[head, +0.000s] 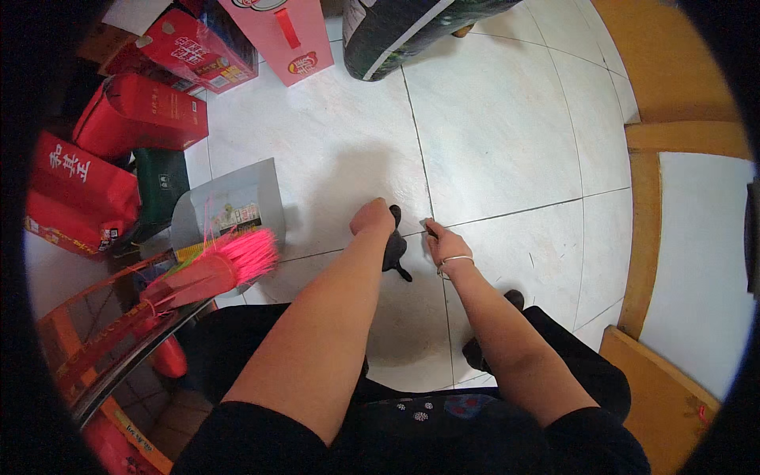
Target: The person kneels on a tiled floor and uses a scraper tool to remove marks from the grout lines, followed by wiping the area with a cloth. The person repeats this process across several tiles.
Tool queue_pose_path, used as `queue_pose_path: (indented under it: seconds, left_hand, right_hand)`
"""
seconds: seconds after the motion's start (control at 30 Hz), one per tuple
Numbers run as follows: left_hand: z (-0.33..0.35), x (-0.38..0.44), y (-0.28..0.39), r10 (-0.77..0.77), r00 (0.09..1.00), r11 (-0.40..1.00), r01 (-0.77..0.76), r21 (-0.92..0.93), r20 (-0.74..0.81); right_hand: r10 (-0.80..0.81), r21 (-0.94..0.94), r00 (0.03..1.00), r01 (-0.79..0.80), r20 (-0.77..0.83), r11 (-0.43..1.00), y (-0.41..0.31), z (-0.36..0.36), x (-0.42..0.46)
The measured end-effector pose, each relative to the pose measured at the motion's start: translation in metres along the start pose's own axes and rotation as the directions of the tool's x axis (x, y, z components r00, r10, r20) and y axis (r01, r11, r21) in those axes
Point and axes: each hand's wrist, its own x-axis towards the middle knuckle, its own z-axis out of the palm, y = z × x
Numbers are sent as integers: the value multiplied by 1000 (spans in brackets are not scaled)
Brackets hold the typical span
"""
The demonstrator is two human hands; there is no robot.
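Observation:
My left hand [373, 217] is closed around a soft black item [394, 249], perhaps a sock or glove, which hangs beside the wrist over the tiled floor. To its right, my right hand [444, 240] has its fingers curled round a small dark object [431, 231], mostly hidden; what it is cannot be told. A bracelet circles the right wrist. The hands are apart, in front of my knees, with pale floor tiles [499, 136] below them. Dark footwear [514, 298] shows beside my right forearm.
To the left are a pink-bristled broom [255, 255], a grey dustpan [270, 196], red boxes [172, 116] and a dark green box [161, 184]. A pink carton [294, 35] and a large dark bag [392, 41] stand ahead. Wooden furniture framing [644, 237] runs along the right.

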Motion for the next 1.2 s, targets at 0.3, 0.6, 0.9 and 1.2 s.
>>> queue_pose_path:
  seconds: [0.3,0.6,0.9,1.2]
  left_hand:
    - [3,3,-1,-13,1000,1000,13,-16,-4]
    - [-1,2,0,-17,1000,1000,17,-15,11]
    - [7,2,-2,-10,1000,1000,10,5,-6]
    - [4,2,-2,-19,1000,1000,19,-12,4]
  right_hand:
    - [24,32,998,-26,55,999,0,-5,-7]
    - [98,13,995,-99,16,995,-1,1,-9]
    - [94,34,995,-95,9,995,7,9,-15]
    - [70,12,997,-70,20,997,-1,-2,-10]
